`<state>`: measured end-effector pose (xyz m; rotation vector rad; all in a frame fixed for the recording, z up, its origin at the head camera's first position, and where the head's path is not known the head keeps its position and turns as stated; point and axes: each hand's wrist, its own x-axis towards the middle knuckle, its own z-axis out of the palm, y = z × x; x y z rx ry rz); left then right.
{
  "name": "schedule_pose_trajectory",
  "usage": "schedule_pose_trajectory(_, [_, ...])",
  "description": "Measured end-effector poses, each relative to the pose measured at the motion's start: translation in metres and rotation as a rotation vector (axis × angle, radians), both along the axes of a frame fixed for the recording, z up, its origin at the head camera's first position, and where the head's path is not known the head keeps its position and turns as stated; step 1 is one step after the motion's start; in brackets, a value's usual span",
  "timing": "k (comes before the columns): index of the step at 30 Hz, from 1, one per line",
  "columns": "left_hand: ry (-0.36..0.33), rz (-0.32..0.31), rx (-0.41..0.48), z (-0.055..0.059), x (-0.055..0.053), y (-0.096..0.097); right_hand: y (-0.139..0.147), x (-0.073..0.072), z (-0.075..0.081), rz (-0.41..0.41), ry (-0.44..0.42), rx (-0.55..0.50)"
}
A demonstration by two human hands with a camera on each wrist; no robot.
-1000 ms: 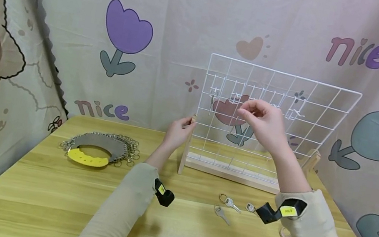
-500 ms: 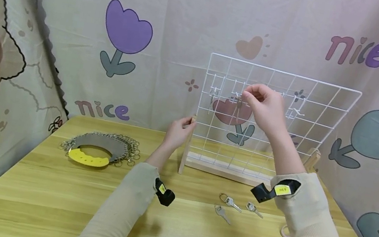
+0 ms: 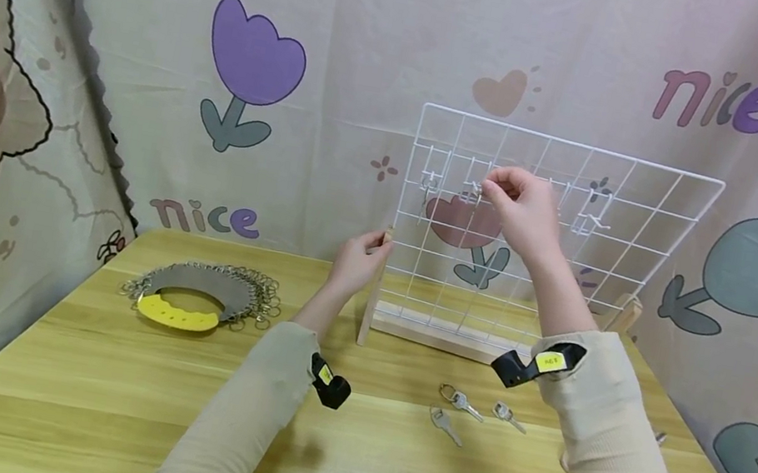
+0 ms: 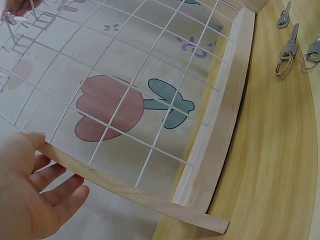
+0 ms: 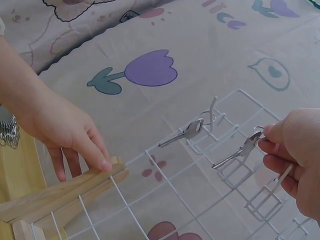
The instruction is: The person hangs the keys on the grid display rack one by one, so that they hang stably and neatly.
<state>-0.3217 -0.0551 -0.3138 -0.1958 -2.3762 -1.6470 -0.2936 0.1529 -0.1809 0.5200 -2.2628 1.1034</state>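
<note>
A white wire grid rack (image 3: pixel 438 333) stands upright in a wooden base, with several white hooks on it. My left hand (image 3: pixel 353 266) grips the top of its left wooden post (image 4: pixel 115 182), thumb on one side and fingers on the other. Up at the hooks, my right hand (image 3: pixel 524 211) pinches a small metal ring between thumb and forefinger. From that ring a silver key (image 5: pixel 250 144) hangs, overlapping a hook in the right wrist view. Another key (image 5: pixel 192 129) hangs by its ring from the leftmost hook. My right hand hides some of the middle hooks in the head view.
Three keys (image 3: pixel 466 407) with rings lie on the table before the rack. At left lies a grey crescent (image 3: pixel 218 284) with a yellow strip (image 3: pixel 177 314), fringed with several metal rings. My right sleeve (image 3: pixel 620 465) partly covers small things at the right.
My right hand has risen slightly to the second hook from the left, bringing the key up with it. The left hand keeps its place on the post.
</note>
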Motion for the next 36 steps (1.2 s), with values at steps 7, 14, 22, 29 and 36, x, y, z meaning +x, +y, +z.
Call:
schedule_pose_trajectory(7, [-0.011, -0.003, 0.003, 0.000, 0.001, 0.000, -0.001, 0.000, -0.001, -0.007, -0.001, 0.068])
schedule_pose_trajectory(14, [-0.013, -0.002, 0.014, 0.001, 0.002, 0.000, 0.001, 0.000, -0.002, -0.003, -0.025, 0.100])
schedule_pose_trajectory(22, [-0.008, -0.001, 0.009, 0.000, 0.001, 0.000, 0.005, 0.000, -0.003, 0.022, 0.038, 0.020])
schedule_pose_trajectory(29, [-0.012, -0.005, 0.014, -0.002, 0.000, 0.000, 0.016, 0.006, -0.002, 0.002, 0.082, -0.002])
schedule_pose_trajectory(36, [-0.017, -0.008, 0.011, -0.001, 0.001, -0.001, 0.025, 0.022, -0.007, -0.016, 0.061, 0.006])
